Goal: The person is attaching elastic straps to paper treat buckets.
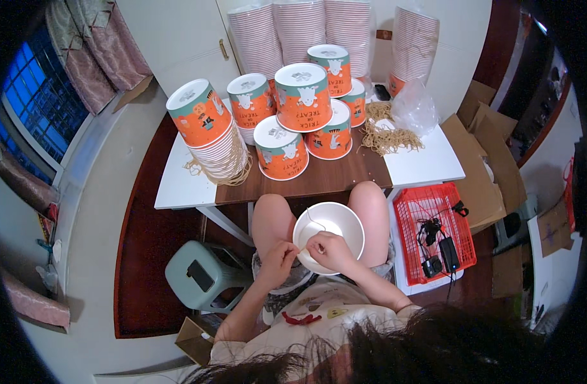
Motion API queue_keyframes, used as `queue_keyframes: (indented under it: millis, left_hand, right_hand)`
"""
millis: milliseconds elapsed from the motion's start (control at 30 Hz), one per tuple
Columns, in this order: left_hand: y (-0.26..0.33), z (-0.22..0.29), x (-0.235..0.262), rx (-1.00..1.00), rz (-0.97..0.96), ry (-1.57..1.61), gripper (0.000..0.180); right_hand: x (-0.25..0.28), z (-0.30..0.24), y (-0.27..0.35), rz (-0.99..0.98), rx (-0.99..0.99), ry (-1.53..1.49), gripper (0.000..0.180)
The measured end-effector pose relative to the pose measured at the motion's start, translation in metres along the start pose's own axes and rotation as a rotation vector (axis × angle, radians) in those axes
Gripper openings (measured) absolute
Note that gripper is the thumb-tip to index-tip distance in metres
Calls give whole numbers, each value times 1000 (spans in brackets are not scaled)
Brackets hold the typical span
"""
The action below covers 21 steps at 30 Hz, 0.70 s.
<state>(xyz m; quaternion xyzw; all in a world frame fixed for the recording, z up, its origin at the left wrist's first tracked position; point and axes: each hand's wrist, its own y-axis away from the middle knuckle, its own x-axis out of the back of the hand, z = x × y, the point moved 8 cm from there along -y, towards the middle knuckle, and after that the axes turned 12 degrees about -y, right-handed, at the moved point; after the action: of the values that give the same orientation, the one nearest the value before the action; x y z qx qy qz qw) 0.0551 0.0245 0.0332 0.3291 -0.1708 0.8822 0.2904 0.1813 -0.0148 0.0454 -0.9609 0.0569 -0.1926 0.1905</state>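
We find the white paper bucket (328,229) on the lap, mouth up — right hand (330,251) pinched on its near rim; left hand (278,262) just left, fingers closed on a thin cord (302,256).

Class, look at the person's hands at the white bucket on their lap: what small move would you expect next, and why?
Probably drawing the thin cord through at the rim of the white bucket. Both the left hand and the right hand pinch at the near rim, and a fine strand curves up inside. Whether it is already fastened is too small to tell.
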Motion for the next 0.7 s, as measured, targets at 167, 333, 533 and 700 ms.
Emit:
queue_keyframes:
  millis: [167, 333, 533, 700]
  left_hand:
    - [4, -10, 9, 55, 59, 77, 9]
    - [5, 1, 24, -24, 66, -94, 10]
    - [9, 41, 39, -202, 264, -332, 18]
    - [7, 54, 35, -281, 357, -474, 17]
  right_hand:
    - [12, -16, -3, -57, -69, 30, 7]
    - [15, -41, -3, -202, 119, 184, 7]
    - [17, -81, -25, -203, 251, 173, 5]
    - [8, -85, -34, -236, 295, 245, 5]
